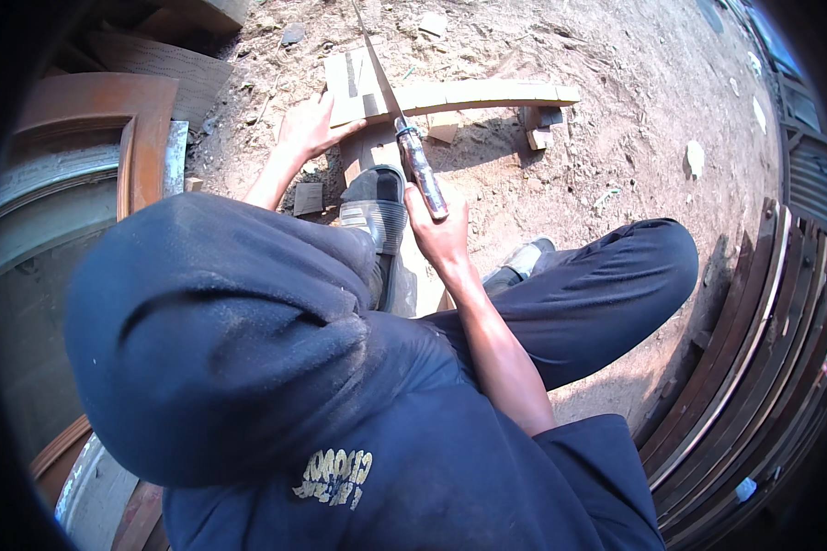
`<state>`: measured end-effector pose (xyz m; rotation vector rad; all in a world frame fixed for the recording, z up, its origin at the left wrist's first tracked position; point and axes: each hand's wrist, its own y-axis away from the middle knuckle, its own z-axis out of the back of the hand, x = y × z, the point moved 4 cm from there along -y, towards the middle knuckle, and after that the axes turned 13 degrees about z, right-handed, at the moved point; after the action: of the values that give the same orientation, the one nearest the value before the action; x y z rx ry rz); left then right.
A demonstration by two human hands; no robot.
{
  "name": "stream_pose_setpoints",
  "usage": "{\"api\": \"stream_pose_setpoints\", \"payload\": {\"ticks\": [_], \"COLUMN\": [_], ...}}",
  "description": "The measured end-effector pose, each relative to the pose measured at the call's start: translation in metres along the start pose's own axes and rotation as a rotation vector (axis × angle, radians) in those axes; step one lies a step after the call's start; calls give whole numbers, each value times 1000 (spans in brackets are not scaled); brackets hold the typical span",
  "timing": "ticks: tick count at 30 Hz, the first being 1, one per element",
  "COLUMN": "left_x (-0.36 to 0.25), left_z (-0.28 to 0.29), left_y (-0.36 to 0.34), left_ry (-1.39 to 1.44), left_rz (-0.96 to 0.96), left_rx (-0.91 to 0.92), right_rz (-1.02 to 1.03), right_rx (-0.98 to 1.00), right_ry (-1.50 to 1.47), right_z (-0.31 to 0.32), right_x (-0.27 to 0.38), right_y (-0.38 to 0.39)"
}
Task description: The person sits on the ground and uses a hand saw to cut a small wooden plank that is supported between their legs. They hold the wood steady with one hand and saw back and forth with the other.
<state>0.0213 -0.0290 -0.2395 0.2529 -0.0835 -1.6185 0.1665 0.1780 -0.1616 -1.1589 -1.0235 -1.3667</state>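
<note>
My right hand (439,220) is wrapped round the patterned straight handle of a long-bladed tool (420,173). Its narrow blade points away from me across a pale piece of wood (487,95); whether it is a saw or a machete I cannot tell. At the wood's wider left end, my left hand (311,127) grips the near edge, thumb stretched along it. Dark marks or slots show on that end. Beneath it lies a wooden block (377,147), and my sandalled foot (375,207) presses close against it.
Small blocks (538,129) sit under the wood's right end. A brown wooden frame (101,101) leans at the left, with more boards behind it. Long dark planks (735,367) are stacked at the right. Scraps and a pale chip (695,159) lie on the bare dirt.
</note>
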Motion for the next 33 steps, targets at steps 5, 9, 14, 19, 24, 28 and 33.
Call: {"api": "stream_pose_setpoints", "payload": {"ticks": [5, 9, 14, 19, 24, 28, 33], "left_x": [0, -16, -13, -17, -23, -22, -11], "left_z": [5, -8, -4, -7, -6, -11, -12], "left_y": [6, 2, 7, 9, 10, 8, 7], "left_ry": [-54, 208, 99, -3, -66, -54, -48], "left_rz": [-150, -401, -426, -387, -369, -391, -371], "left_rx": [-208, -118, -37, -60, -47, -58, -27], "right_rz": [26, 53, 55, 52, 42, -43, -23], "right_rx": [14, -25, -43, -45, -47, -49, 13], "right_ry": [48, 92, 66, 123, 156, 105, 109], "right_z": [-12, -12, -19, -23, -24, -28, -26], "right_x": [-9, -24, -23, -22, -25, -24, -21], "right_y": [8, 9, 10, 11, 20, 21, 19]}}
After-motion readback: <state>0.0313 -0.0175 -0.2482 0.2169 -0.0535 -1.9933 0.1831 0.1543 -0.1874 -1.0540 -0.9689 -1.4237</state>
